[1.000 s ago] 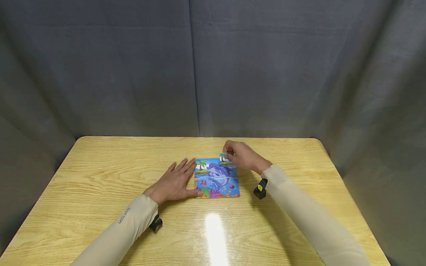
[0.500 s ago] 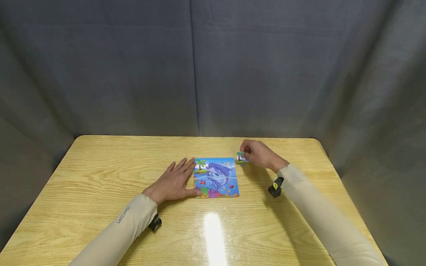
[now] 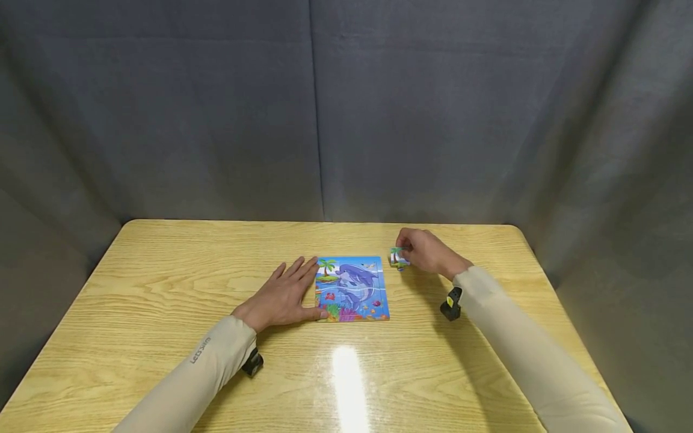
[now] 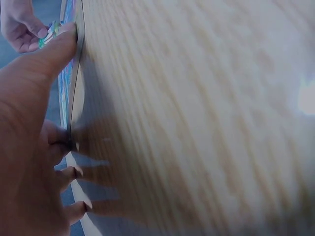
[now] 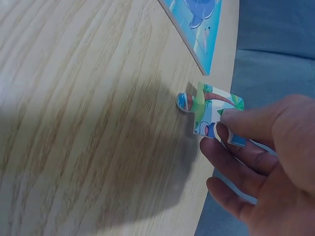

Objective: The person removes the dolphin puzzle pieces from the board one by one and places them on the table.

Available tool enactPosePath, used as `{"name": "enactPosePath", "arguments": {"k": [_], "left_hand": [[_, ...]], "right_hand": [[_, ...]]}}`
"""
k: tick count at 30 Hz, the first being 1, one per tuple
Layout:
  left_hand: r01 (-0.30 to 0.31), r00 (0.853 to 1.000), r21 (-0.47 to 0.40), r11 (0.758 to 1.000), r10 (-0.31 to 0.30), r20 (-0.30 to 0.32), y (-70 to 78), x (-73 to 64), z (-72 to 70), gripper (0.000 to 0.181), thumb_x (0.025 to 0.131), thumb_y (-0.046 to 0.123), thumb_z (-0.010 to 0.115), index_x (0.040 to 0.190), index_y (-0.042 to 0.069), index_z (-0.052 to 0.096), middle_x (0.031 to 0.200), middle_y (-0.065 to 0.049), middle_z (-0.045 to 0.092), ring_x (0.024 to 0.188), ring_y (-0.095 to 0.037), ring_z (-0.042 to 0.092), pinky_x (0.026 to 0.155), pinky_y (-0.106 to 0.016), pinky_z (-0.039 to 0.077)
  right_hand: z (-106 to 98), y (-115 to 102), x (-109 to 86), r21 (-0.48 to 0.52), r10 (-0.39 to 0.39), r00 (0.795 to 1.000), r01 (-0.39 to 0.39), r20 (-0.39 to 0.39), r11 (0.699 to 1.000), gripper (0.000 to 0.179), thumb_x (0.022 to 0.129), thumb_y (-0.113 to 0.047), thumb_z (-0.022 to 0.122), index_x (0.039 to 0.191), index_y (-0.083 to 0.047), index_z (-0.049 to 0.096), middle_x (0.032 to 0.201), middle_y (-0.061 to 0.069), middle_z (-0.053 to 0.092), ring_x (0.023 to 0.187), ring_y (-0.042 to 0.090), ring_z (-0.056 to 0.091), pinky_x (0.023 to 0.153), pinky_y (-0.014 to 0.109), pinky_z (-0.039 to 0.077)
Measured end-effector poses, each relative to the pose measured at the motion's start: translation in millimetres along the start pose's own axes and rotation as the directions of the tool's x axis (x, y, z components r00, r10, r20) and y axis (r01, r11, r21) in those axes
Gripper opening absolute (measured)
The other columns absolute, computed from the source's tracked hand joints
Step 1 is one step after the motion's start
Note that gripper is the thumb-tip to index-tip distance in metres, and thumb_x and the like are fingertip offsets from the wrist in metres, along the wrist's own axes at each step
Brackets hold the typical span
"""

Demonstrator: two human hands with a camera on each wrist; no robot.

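The left hand (image 3: 281,300) is spread, with its thumb on the near corner of the dolphin puzzle (image 3: 354,291), which lies to the right of this hand. The right hand (image 3: 428,249) pinches a palm-tree piece (image 5: 211,105) between thumb and fingers, beside the puzzle. The right wrist view shows clearly the rounded tab (image 5: 183,101), but it cuts off the puzzle. In the left wrist view the puzzle's drawing is hardly readable. Whether the tab touches the table (image 3: 162,282), I cannot tell.

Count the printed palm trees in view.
2: one palm at the far-left corner of the dolphin puzzle, by the left hand; another palm on the loose piece that the right hand pinches.
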State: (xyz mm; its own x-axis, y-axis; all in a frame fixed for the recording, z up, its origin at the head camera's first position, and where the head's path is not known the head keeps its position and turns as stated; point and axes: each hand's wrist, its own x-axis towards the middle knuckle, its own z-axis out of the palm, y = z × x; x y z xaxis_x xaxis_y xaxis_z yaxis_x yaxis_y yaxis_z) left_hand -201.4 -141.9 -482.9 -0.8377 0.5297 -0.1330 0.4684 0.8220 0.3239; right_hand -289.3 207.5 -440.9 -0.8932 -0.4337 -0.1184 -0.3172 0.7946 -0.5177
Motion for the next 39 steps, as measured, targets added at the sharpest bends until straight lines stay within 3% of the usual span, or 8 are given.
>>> {"name": "enactPosePath", "arguments": {"k": [12, 21, 28, 39], "left_hand": [[-0.002, 1.0, -0.001, 1.0, 0.002, 0.001, 0.9, 0.1, 1.1, 0.108, 0.095, 0.074, 0.063, 0.171, 0.007, 0.024, 0.181, -0.008, 0.017, 0.169, -0.037, 0.014, 0.134, -0.067, 0.015], [0.009, 1.0, 0.015, 1.0, -0.009, 0.004, 1.4, 0.1, 1.1, 0.11, 0.094, 0.076, 0.061, 0.171, 0.008, 0.023, 0.181, -0.008, 0.017, 0.169, -0.037, 0.015, 0.134, -0.065, 0.016], [0.02, 1.0, 0.013, 1.0, -0.02, 0.012, 1.2, -1.8, 0.3, 0.11, 0.094, 0.076, 0.061, 0.171, 0.008, 0.022, 0.181, -0.008, 0.016, 0.169, -0.036, 0.014, 0.135, -0.065, 0.015], [0.019, 1.0, 0.005, 1.0, -0.019, 0.012, -0.4, -0.1, -0.5, 0.108, 0.095, 0.075, 0.062, 0.171, 0.009, 0.023, 0.182, -0.007, 0.015, 0.169, -0.036, 0.014, 0.135, -0.065, 0.015]], "right_hand": [[3, 12, 7.2, -0.068, 0.031, 0.999, -0.031, 0.012, 0.997, 0.013, 0.104, -0.005, 0.065, 0.114, 0.001, 0.071, 0.102, 0.015, 0.075, 0.082, 0.02, 0.062, 0.076, 0.034, 0.051], [10, 15, 7.8, -0.142, -0.002, 1.0, -0.001, -0.018, 0.99, 0.017, 0.102, -0.006, 0.068, 0.116, 0.0, 0.074, 0.113, 0.017, 0.075, 0.098, 0.027, 0.069, 0.09, 0.047, 0.059], [13, 16, 5.3, -0.169, -0.04, 0.999, 0.036, -0.021, 0.985, 0.015, 0.103, -0.005, 0.065, 0.115, 0.0, 0.073, 0.111, 0.016, 0.071, 0.096, 0.025, 0.066, 0.09, 0.046, 0.059], [11, 12, 7.4, -0.194, -0.033, 0.999, 0.026, -0.032, 0.981, 0.014, 0.102, -0.008, 0.069, 0.113, -0.001, 0.074, 0.109, 0.014, 0.071, 0.095, 0.025, 0.066, 0.089, 0.046, 0.059]]}}
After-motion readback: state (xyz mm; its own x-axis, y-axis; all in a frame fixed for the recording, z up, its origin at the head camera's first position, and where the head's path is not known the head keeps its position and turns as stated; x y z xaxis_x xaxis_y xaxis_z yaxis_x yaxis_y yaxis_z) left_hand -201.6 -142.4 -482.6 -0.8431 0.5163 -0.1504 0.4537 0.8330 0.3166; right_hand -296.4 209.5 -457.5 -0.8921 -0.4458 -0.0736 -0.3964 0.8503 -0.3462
